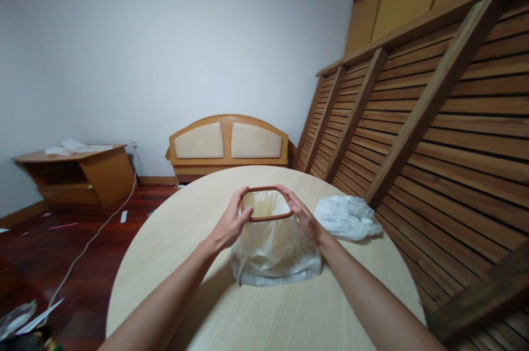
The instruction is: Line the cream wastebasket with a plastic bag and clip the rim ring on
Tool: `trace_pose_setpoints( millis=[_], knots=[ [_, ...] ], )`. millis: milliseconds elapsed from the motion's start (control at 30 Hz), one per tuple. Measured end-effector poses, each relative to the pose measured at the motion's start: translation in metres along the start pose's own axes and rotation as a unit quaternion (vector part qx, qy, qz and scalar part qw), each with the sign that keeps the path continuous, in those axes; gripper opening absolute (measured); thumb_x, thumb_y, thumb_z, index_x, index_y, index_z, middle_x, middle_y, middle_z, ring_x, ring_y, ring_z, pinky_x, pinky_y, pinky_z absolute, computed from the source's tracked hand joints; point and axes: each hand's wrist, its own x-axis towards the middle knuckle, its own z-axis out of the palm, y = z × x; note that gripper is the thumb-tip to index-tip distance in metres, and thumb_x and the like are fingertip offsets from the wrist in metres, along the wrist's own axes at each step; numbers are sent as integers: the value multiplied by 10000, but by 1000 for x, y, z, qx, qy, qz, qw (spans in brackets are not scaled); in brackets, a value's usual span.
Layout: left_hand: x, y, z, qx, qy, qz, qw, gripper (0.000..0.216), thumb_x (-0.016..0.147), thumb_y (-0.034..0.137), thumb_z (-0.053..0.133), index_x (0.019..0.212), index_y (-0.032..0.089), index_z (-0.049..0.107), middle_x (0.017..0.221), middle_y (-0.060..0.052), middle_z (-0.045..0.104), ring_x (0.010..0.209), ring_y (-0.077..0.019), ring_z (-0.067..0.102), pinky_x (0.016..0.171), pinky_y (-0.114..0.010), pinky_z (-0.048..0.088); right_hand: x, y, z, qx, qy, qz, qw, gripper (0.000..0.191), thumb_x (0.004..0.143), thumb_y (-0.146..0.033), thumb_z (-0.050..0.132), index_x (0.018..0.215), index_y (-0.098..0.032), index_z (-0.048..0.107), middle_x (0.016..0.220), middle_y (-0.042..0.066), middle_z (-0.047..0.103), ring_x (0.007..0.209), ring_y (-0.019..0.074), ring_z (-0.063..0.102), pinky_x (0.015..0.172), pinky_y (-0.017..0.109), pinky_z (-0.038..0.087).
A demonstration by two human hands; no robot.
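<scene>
A trash bin stands on the round table, lined with a translucent white plastic bag that hangs down over its outside. Around its mouth lies a brown rim ring. My left hand grips the ring's left side, thumb on top near the front corner and fingers along the outer edge. On the opposite side, my right hand is closed on the ring, its fingers reaching toward the far corner. The bin's pale inner wall shows through the liner; its outer wall is mostly covered by the bag.
A crumpled heap of white plastic bags lies on the table's right side. Large wooden slatted panels lean close along the right. Behind the table stands a headboard; a low cabinet and a cable are at left.
</scene>
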Motion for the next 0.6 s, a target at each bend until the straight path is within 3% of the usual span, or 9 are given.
trace_pose_setpoints(
  millis=[133,233,367,467,600],
  knots=[
    [-7,3,1,-31,-12,-10,999,880,874,645,552,1528,163,214,1598,-190,248,1481,-337,248,1229,-530,167,-6,3,6,16,6,-13,1000,773,898,-690,483,1538,-291,311,1646,49,240,1520,240,192,1244,455,131],
    [-11,2,6,-39,-7,4,999,966,820,619,653,1534,171,180,1608,-189,213,1493,-332,228,1239,-519,162,-9,2,10,4,-2,-18,1000,939,811,-786,519,1563,-295,246,1660,44,187,1536,244,108,1248,454,83],
    [-12,-5,11,-7,10,26,1000,956,781,523,743,1515,189,230,1611,-178,202,1508,-344,184,1246,-537,123,-10,1,10,-18,6,4,1000,934,829,-792,476,1573,-292,218,1663,47,167,1537,246,96,1246,468,57],
    [-11,-11,12,9,13,22,1000,1003,772,445,770,1536,195,170,1596,-173,229,1505,-341,195,1248,-536,124,-11,5,6,-43,16,32,998,881,864,-772,429,1575,-299,210,1662,47,164,1535,253,108,1241,496,54],
    [-13,-21,14,2,19,-10,1000,1095,753,383,777,1555,210,53,1589,-157,230,1507,-333,179,1251,-524,99,-14,15,1,-41,-6,57,997,863,856,-754,481,1563,-321,241,1624,53,295,1509,279,224,1226,524,179]
  ],
)
